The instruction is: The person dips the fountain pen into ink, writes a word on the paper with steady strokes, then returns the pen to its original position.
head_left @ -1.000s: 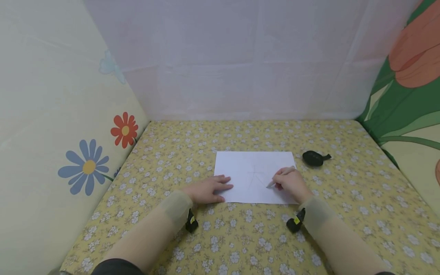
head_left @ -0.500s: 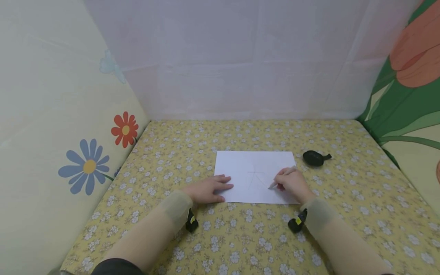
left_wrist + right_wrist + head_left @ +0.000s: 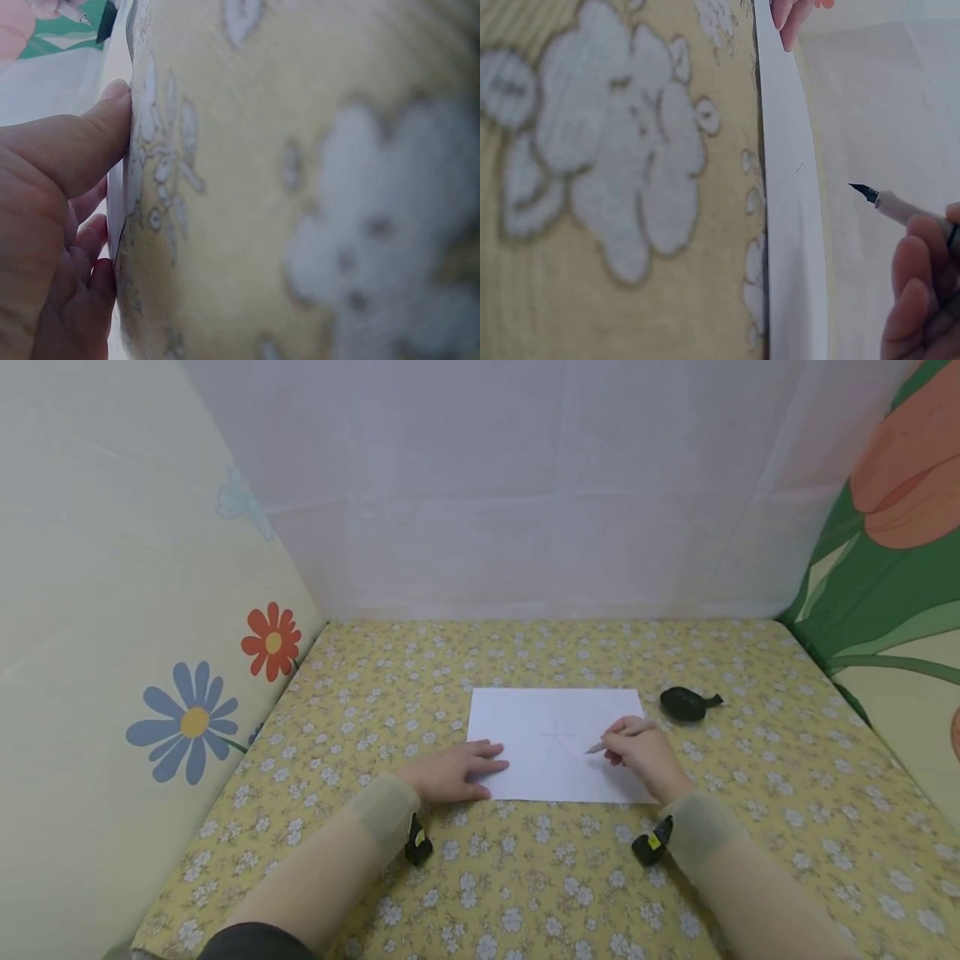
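My right hand (image 3: 641,758) pinches a fountain pen (image 3: 911,213) with a pale barrel and a dark pointed nib. In the right wrist view the nib hangs above the sheet of white paper (image 3: 525,710), apart from it. Faint thin strokes (image 3: 557,737) mark the middle of the sheet: an upright, a crossbar and two slanting legs. My left hand (image 3: 453,774) lies with fingers spread on the sheet's left part, near its front edge. In the left wrist view its thumb (image 3: 97,135) rests at the paper's edge.
The sheet lies on a yellow flowered tablecloth (image 3: 390,693). Right of it is a black oval object (image 3: 683,703) with a short tab. A pale curtain (image 3: 555,493) stands behind the table, with flower-printed panels on both sides.
The pen tip has gone from the end of the right slanting stroke up off the paper, and the pen lies flatter. My right hand has shifted slightly right; the left has stayed put.
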Motion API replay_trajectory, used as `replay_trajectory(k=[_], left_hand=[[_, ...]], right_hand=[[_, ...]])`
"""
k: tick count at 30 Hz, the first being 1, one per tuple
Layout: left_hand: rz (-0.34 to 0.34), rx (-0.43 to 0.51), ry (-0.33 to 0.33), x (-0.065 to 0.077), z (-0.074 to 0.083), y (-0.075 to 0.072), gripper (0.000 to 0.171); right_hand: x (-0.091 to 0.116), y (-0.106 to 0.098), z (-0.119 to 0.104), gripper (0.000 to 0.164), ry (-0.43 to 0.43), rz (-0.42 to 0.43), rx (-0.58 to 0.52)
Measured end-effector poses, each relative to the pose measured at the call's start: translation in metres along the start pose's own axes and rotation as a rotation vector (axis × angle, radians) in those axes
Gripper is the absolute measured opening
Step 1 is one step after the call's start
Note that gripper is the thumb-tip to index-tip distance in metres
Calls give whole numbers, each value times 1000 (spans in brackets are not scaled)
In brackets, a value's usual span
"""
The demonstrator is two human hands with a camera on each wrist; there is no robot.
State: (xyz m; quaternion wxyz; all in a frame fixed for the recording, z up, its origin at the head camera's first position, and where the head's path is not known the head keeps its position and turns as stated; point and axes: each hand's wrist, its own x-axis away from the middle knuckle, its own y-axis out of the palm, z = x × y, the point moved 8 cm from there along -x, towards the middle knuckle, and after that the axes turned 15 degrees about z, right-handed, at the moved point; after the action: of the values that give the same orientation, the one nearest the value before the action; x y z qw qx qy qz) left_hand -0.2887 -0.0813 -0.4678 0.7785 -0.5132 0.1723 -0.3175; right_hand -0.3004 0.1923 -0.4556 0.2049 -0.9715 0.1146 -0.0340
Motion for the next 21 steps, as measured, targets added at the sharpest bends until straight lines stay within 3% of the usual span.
replay_trajectory(k=[10,18,21], left_hand=[[1,10,-2,0,-1,0,57],[0,12,6,1,1,-1,57],[3,9,11,1,2,-2,57]], right_hand=[[-9,-14,7,25,30,61,-117],[-17,-33,18,25,110,170,-371],[-19,-41,22,23,121,218,-388]])
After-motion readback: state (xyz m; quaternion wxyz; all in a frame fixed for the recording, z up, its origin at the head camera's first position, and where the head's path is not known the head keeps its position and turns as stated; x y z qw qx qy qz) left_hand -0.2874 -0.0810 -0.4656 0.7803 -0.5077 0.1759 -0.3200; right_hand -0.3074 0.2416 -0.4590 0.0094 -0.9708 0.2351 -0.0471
